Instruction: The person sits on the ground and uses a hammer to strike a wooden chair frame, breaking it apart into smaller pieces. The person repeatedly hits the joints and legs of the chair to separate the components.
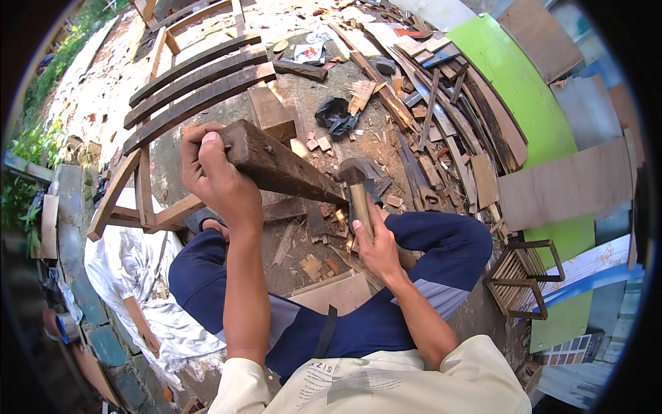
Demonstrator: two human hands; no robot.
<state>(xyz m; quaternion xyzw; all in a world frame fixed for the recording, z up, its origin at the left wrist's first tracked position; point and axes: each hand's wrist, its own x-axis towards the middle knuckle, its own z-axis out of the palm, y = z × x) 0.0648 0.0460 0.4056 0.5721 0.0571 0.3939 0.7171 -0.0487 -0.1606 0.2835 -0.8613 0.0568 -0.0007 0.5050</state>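
My left hand (219,169) is closed around the upper end of a thick dark wooden beam (284,165), with the thumb on top. The beam slants down and away to the right, its lower end near my right foot. In my right hand (376,245) is a hammer (360,207), gripped by its pale wooden handle. Its metal head is raised close beside the beam's lower end; I cannot tell whether they touch. Just beyond my left hand, a lighter squared timber (269,114) lies behind the beam.
A slatted wooden frame (200,83) stands at the far left. Scrap wood (441,117) is heaped to the right, with a handsaw (417,176) among it. A black plastic bag (336,117) lies ahead. White cloth (131,290) is at my left, a small wooden rack (527,279) at my right.
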